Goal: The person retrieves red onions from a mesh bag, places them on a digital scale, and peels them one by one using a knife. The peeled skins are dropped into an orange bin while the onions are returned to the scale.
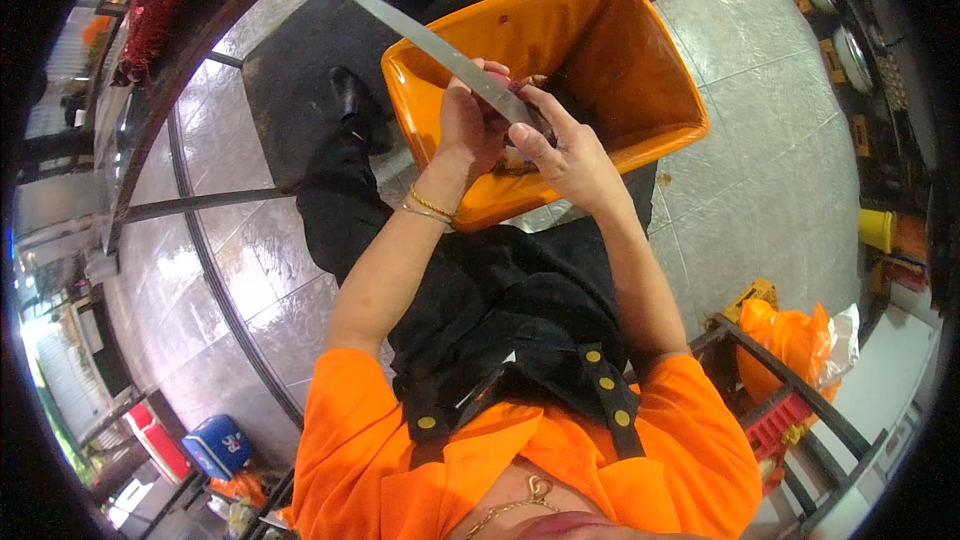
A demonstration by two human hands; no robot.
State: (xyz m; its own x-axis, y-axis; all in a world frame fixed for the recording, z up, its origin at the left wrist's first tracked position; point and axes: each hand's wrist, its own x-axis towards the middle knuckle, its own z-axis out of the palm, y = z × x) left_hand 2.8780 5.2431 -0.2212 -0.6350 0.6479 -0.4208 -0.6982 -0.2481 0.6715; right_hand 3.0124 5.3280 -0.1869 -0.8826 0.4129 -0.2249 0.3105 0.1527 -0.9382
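An orange plastic bin stands in front of me, with some dark and pale scraps low inside it. Over its near left part, my left hand holds a small reddish-purple item, perhaps an onion or a root; the blade hides part of it. A long knife points up and to the left across both hands. My right hand grips it at its lower right end, where the handle is mostly hidden, and my right fingers come close to the reddish item.
A red mesh sack hangs at the upper left. Dark metal bars run along the left. An orange plastic bag sits by a rack at the lower right. A blue cooler bag lies at the lower left. Grey tiles surround the bin.
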